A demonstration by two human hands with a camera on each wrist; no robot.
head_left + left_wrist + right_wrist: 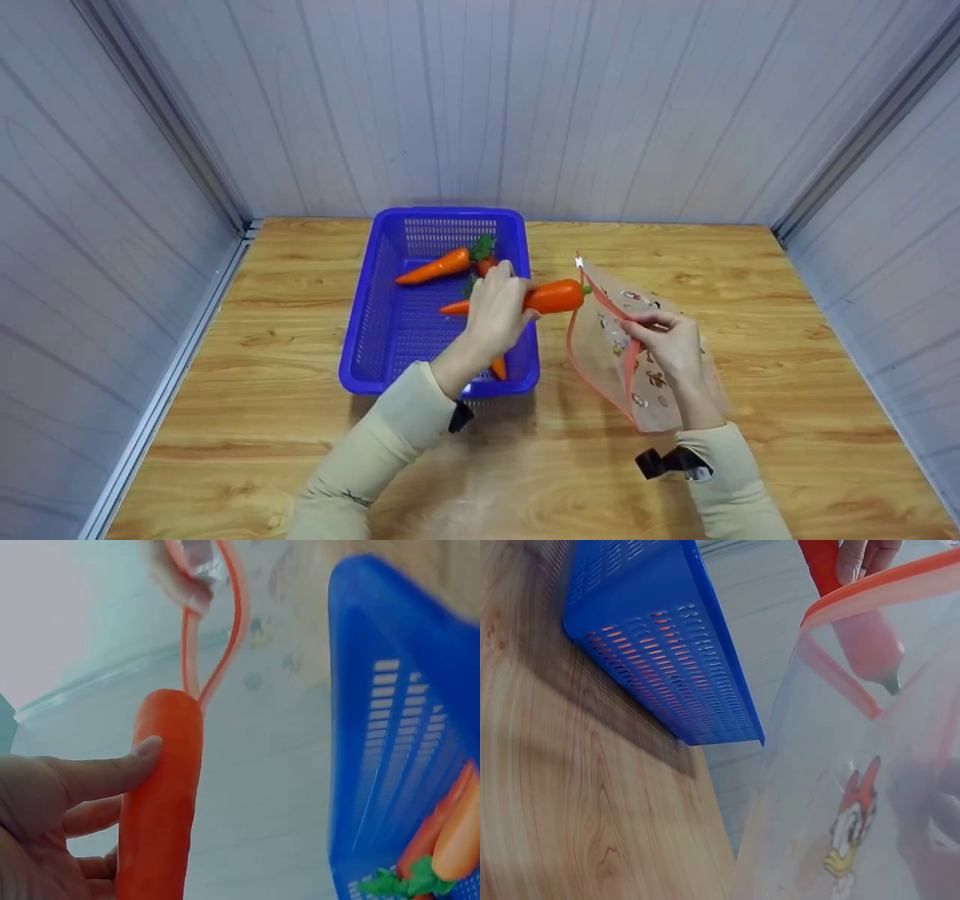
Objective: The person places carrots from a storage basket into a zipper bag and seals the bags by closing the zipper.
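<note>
My left hand grips an orange carrot around its middle, over the right side of the blue basket. The carrot's thick end with its short green stem points right, at the mouth of a clear zip bag. That bag has orange-pink edging, a white slider and printed cartoon figures. With thumb and fingers, my right hand pinches the bag's edge, and its mouth gapes toward the carrot. In the left wrist view the thumb presses along the carrot. Through the clear film, the right wrist view shows the carrot's stem end.
The blue plastic basket stands on the wooden table, left of the bag. Inside lie another carrot with green leafy top and more orange vegetables, partly hidden by my left hand. Pale panel walls enclose the back and sides.
</note>
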